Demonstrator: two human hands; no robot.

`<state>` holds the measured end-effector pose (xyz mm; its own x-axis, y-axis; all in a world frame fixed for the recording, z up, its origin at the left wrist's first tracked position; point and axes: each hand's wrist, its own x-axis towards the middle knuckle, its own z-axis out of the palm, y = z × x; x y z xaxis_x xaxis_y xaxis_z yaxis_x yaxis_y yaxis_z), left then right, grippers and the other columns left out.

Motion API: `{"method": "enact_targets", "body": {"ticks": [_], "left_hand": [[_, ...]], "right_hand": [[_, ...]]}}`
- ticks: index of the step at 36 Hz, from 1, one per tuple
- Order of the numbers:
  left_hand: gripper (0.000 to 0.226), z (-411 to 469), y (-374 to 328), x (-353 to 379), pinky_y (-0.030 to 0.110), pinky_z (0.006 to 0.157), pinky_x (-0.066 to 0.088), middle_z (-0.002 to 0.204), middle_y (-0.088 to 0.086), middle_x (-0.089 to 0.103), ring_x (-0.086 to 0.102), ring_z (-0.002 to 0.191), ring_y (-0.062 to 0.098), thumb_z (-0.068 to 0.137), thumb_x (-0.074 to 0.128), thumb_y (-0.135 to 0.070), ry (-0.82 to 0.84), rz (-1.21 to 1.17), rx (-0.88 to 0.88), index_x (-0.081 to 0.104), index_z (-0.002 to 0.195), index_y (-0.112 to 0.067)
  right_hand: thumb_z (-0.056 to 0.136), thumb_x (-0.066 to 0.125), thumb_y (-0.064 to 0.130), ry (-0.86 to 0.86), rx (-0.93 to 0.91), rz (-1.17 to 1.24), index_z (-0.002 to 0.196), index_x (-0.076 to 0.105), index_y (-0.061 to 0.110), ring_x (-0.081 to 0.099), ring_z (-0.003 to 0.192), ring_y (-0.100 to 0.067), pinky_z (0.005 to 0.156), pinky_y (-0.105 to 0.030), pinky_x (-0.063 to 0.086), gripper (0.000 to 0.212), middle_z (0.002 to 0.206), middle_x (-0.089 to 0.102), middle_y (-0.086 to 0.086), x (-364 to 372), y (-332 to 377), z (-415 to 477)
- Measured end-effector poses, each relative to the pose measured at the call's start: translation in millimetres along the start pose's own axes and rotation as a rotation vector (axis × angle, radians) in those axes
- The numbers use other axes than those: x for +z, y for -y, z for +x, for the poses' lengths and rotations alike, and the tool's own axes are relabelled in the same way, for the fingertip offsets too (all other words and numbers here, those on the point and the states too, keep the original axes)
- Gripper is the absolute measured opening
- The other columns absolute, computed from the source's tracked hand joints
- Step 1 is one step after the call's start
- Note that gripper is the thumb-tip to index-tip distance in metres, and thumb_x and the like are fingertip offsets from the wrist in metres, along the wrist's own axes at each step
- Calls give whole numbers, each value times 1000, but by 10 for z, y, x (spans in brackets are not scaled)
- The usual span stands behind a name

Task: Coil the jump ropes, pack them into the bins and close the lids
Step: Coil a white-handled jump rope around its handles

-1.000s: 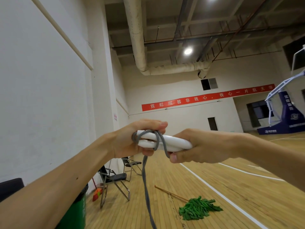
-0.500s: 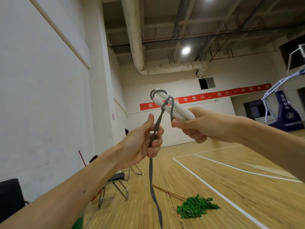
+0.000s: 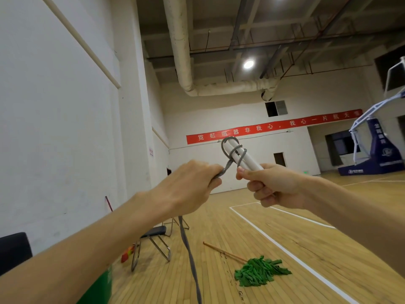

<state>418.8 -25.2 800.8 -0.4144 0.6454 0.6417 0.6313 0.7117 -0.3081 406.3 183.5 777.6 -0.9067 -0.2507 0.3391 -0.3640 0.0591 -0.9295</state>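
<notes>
The head view shows the two white jump-rope handles (image 3: 243,158) held up in front of the person, lying side by side and tilted so that their free ends point up and to the left. The right hand (image 3: 276,186) is clenched round the lower ends of the handles, thumb on top and fingers curled underneath. The grey rope (image 3: 190,255) is wound round the handles near their upper ends in a couple of turns, and one loop of it arches over their tips. From those turns the rope runs down and to the left of the handles into the left hand (image 3: 188,186), which grasps it with curled fingers, the back of the hand towards the camera. That hand sits just left of the handles and near the right hand, not touching it. Below the left hand the rope hangs down slack and leaves the bottom edge of the picture. Far below the handles a green mop (image 3: 259,273) with a wooden stick lies on the wooden floor (image 3: 306,227). Below and left of the handles a folding chair (image 3: 153,236) stands by the white wall. Behind the handles a red banner (image 3: 274,127) runs across the far wall, and well to their right stands a blue basketball stand (image 3: 377,151).
</notes>
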Motion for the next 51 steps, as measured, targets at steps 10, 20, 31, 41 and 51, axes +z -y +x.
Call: {"method": "enact_targets", "body": {"ticks": [10, 20, 31, 41, 51], "left_hand": [[21, 96, -34, -398, 27, 72, 57, 108, 4, 66, 65, 82, 16, 95, 64, -15, 72, 438, 451, 67, 115, -10], [15, 190, 121, -607, 10, 67, 44, 77, -23, 50, 53, 67, -6, 93, 65, -24, 14, 153, 401, 76, 96, -15], [12, 184, 170, -611, 16, 64, 45, 71, -15, 69, 60, 66, 2, 90, 69, -23, 222, -372, 66, 73, 82, -32], [23, 39, 258, -519, 18, 54, 48, 74, -2, 71, 60, 60, 8, 89, 57, -27, 487, -893, -16, 79, 85, -21], [45, 78, 549, -310, 35, 79, 55, 106, 4, 67, 66, 98, 20, 71, 79, -31, 267, -954, -82, 62, 109, -16]], "right_hand": [[100, 60, 34, 79, 25, -234, 105, 51, 12, 28, 51, -7, 47, -20, 30, 24, 65, 38, 4, 236, -83, -29], [100, 58, 35, 220, -19, -428, 101, 53, 15, 31, 53, -8, 48, -20, 34, 21, 65, 38, 4, 404, 3, -215], [102, 55, 34, 382, -61, -534, 99, 50, 12, 33, 53, -9, 48, -20, 36, 23, 66, 38, 2, 407, 88, -433], [99, 56, 31, 477, -205, -592, 108, 52, -7, 37, 52, -10, 47, -20, 38, 39, 66, 43, 0, 422, 125, -573], [88, 58, 43, 469, -308, -335, 119, 53, -9, 35, 51, -8, 49, -21, 35, 61, 61, 42, 8, 443, 63, -533]]}}
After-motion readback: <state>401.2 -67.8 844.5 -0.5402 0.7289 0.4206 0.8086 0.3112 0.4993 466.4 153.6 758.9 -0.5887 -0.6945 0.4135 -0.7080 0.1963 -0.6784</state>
